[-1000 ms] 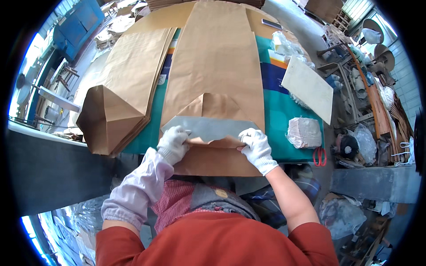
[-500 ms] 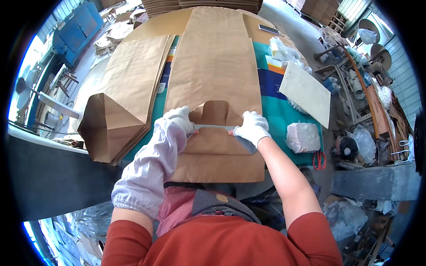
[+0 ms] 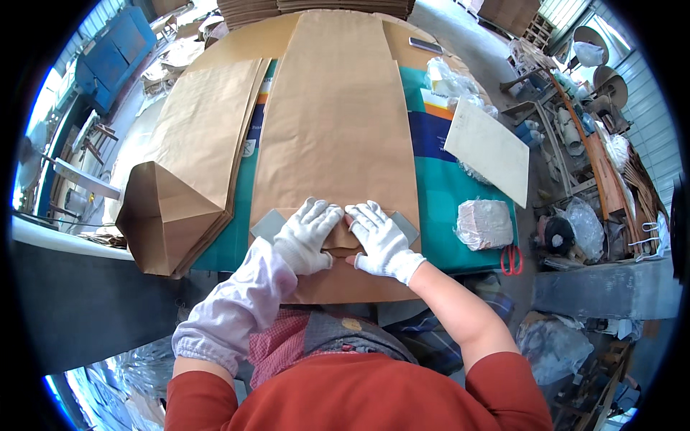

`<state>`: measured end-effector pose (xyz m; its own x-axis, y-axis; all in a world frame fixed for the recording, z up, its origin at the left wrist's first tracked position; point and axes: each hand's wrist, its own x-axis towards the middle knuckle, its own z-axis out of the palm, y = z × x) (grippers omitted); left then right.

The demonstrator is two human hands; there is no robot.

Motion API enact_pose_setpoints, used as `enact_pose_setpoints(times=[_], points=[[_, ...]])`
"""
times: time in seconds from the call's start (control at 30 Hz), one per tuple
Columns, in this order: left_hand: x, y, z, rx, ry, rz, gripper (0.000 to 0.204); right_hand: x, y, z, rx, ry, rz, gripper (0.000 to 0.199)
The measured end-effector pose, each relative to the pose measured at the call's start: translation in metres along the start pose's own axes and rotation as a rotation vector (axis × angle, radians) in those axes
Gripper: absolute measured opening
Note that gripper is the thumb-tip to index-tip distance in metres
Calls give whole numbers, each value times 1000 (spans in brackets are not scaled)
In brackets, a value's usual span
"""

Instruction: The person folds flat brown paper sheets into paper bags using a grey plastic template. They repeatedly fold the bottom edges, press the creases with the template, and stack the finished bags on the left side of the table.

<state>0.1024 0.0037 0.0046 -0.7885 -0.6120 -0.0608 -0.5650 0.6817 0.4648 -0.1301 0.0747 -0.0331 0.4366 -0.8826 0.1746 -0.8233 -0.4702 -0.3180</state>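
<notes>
A long brown paper bag (image 3: 338, 115) lies flat in front of me, its near end folded over. My left hand (image 3: 307, 238), in a white glove, presses on the folded end with fingers stretched out. Beside it my right hand (image 3: 381, 243), also gloved, lies flat on the same fold, fingers extended. The corners of a thin grey plate (image 3: 268, 225) stick out from the fold on both sides; its middle is hidden under paper and hands. A small brown flap (image 3: 343, 237) shows between the hands.
On the left lies a stack of paper bags (image 3: 198, 122) with an opened, folded end (image 3: 162, 215). To the right are a pale board (image 3: 490, 149), a plastic-wrapped bundle (image 3: 485, 224), red-handled scissors (image 3: 512, 260) and crumpled clear plastic (image 3: 456, 85). A phone (image 3: 425, 45) rests at the far edge.
Both hands have moved inward from the plate's sides and now lie flat on the fold. The near-end paper has been turned over, covering most of the plate.
</notes>
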Motion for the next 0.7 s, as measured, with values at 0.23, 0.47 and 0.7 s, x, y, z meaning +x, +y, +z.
enact_pose_setpoints(times=[0.23,0.47,0.7], points=[[-37,-39,-45,45,73,-756,50,-5,9,-27,-243,125,521,67],[-39,-97,-40,-260,-79,-801,34,32,120,-32,341,179,1051,49],[-73,-65,-59,-414,228,-984,25,-10,31,-44,-42,-150,651,40]])
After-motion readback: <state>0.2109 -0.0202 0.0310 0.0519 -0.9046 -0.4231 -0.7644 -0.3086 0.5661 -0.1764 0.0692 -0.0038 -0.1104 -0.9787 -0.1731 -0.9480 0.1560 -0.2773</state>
